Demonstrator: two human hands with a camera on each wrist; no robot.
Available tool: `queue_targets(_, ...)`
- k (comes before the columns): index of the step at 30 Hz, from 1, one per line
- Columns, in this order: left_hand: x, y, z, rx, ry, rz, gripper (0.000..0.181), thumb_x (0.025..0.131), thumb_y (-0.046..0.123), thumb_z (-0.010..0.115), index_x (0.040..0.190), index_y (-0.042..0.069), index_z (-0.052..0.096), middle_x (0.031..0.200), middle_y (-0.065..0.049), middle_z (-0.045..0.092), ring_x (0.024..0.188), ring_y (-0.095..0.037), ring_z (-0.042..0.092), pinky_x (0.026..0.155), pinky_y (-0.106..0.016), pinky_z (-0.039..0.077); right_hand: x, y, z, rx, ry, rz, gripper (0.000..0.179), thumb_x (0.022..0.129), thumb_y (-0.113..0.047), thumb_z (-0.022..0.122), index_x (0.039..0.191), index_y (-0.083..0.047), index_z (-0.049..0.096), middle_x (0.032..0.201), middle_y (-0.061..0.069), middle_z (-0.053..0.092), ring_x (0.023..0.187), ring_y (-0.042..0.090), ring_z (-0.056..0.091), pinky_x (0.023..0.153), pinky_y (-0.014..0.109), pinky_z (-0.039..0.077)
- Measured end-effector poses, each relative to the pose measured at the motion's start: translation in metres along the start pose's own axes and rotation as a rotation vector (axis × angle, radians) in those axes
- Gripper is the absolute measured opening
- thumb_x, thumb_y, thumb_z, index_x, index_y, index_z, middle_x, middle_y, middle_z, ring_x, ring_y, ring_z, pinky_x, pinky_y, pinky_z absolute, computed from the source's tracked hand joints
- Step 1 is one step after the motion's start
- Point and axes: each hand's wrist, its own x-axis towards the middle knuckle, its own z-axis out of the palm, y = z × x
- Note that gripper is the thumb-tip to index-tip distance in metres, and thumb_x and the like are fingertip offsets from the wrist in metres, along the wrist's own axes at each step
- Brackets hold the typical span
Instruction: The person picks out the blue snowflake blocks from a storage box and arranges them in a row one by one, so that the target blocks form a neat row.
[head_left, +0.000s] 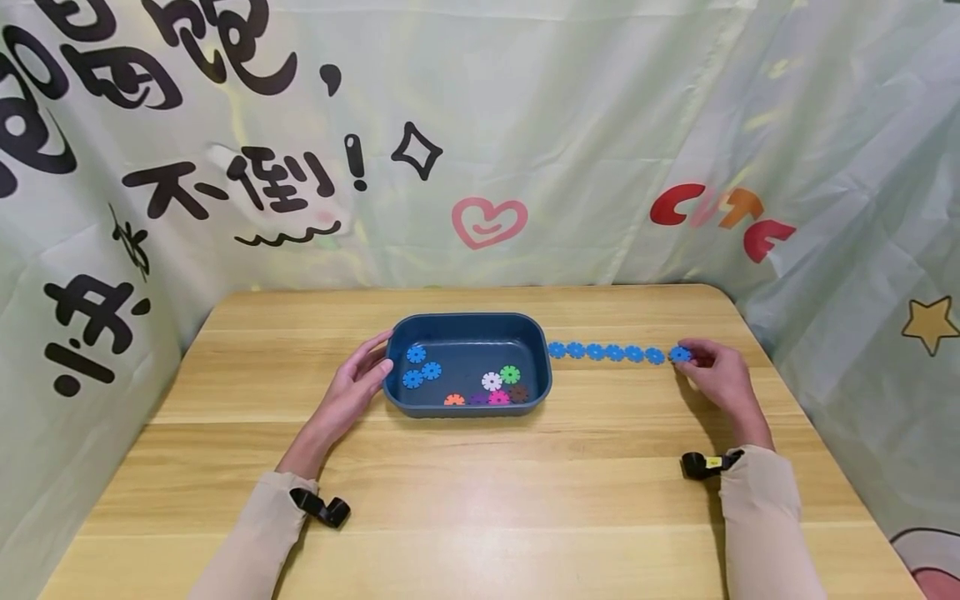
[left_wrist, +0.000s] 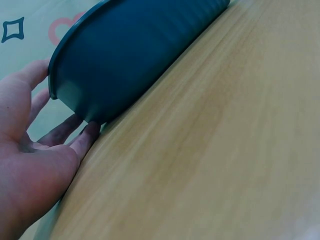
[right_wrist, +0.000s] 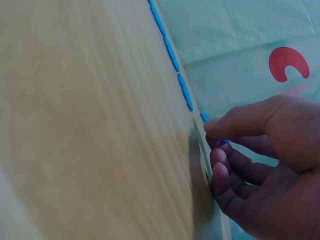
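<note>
My left hand rests at the left end of a dark blue plastic basin, with spread fingers touching its outer wall and rim. In the left wrist view the basin's outer side hides its contents. My right hand pinches a blue snowflake disc between thumb and fingers, at the right end of a row of blue snowflake discs. A small gap separates the held disc from the row. The right wrist view shows the row edge-on, with fingers covering most of the held disc.
Inside the basin, several blue discs lie at the left. Toward its front right are a white disc, a green disc and several other coloured ones. The wooden table ends against a printed cloth behind.
</note>
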Motion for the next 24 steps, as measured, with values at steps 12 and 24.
queue_targets(12,-0.0005,0.0007,0.0000,0.016,0.006,0.006,0.058,0.105,0.032,0.062,0.158,0.026,0.041,0.162,-0.011,0.032,0.148,-0.031,0.034,0.105,-0.030,0.048,0.0035,-0.0019,0.0008,-0.033,-0.066,0.036,0.041,0.100,-0.011,0.066,0.133,0.012,0.058,0.116,0.030,0.060,0.098,0.034,0.055,0.063,0.017,0.046)
queue_targets(24,0.0002,-0.0014,-0.0006,0.014,0.006,0.008,0.057,0.104,0.032,0.062,0.157,0.025,0.042,0.161,-0.010,0.035,0.147,-0.030,0.035,0.106,-0.031,0.048,0.0063,0.0029,0.0035,-0.019,-0.067,0.033,0.043,0.098,-0.006,0.067,0.134,0.014,0.057,0.115,0.031,0.060,0.094,0.028,0.054,0.062,0.017,0.045)
